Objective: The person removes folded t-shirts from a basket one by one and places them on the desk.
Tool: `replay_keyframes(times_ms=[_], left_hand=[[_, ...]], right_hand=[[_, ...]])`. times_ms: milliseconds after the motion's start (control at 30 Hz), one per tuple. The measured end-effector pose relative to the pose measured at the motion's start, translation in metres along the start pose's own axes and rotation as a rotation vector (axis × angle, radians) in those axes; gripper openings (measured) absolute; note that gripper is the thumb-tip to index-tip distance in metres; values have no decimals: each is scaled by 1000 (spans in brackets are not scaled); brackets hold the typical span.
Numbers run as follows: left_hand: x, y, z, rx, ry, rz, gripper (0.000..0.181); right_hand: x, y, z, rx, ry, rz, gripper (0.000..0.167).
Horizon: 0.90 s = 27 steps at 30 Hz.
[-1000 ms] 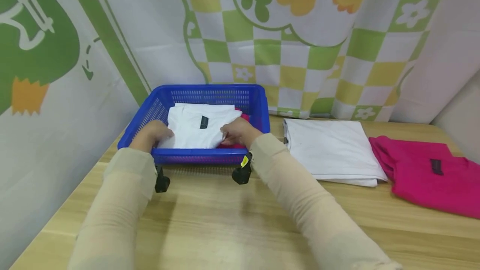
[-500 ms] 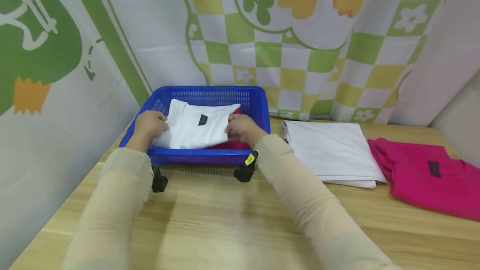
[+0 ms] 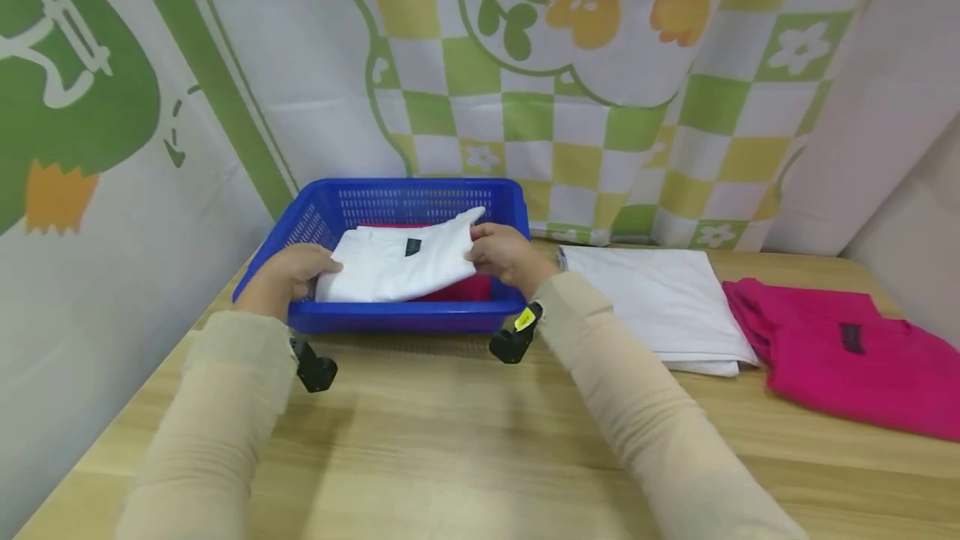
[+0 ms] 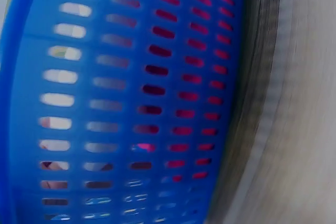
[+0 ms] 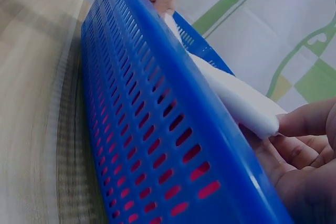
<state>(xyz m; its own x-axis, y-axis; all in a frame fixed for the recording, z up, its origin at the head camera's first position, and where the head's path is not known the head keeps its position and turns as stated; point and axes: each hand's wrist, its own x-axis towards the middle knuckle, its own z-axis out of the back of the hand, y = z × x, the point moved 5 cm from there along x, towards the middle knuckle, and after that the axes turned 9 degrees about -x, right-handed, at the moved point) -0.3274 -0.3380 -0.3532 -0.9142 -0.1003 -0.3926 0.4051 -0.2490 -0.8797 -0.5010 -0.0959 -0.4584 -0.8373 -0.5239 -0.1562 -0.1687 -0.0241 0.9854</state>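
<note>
Fingers (image 5: 307,119) of the right hand (image 3: 501,252) pinch the right edge of the white shirt (image 3: 386,269), thumb against fingertips, a narrow hold. Left hand (image 3: 288,269) grips the shirt's left edge, thumb on top; its other fingers are partly hidden, and the left wrist view shows mainly the slotted side of the blue basket (image 3: 405,317). Shirt is folded, dark label (image 3: 412,247) facing up, lying inside the basket over red cloth (image 3: 467,290). Change over the last second: right hand has shifted outward, toward the basket's right side, and the shirt's right side has risen into a slope, its far corner standing up. Left hand rose a little, then came down again, so the left side sits lower than the right. A thin line of red now shows behind the shirt's far edge as well as under its raised side. My reading: the shirt is being straightened or resettled; with one side held up it is not lying flat, and neither hand has let go. On the counter (image 3: 420,457), right of the basket: a folded white cloth (image 3: 652,298), and touching it a red shirt (image 3: 862,365), both apart from the hands' work.
</note>
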Motion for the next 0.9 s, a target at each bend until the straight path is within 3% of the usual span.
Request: replay_keyframes(times_ms=[100, 167, 233, 267, 367, 467, 567, 700, 767, 833, 900], left_hand=[[33, 25, 12, -158, 62, -3, 59], [38, 27, 12, -179, 83, -22, 54], [24, 16, 3, -165, 81, -43, 39], [8, 6, -6, -148, 64, -38, 34], [-22, -16, -24, -144, 34, -79, 21], [-30, -23, -29, -181, 25, -135, 17], [-31, -25, -30, -214, 21, -175, 14], [-40, -29, -31, -277, 18, -231, 12], [-47, -32, -32, -336, 20, -259, 11], [-55, -35, -35, -429, 25, -288, 12], [-62, -39, -40, -523, 35, -324, 14]], right_hand=[[-9, 3, -3, -5, -3, -31, 52], [-22, 13, -8, -19, -19, -37, 51], [-35, 24, -11, -11, -21, -32, 49], [-43, 30, -13, -11, -25, -25, 48], [-23, 19, -2, -2, 9, 24, 51], [-9, 11, 8, -9, 12, 55, 51], [-42, 38, -1, -31, 15, 87, 47], [-116, 90, -25, -23, 38, 135, 44], [-142, 106, -32, -13, 44, 163, 44], [-170, 123, -38, -24, 15, 142, 46], [-185, 131, -37, -7, 26, 166, 46]])
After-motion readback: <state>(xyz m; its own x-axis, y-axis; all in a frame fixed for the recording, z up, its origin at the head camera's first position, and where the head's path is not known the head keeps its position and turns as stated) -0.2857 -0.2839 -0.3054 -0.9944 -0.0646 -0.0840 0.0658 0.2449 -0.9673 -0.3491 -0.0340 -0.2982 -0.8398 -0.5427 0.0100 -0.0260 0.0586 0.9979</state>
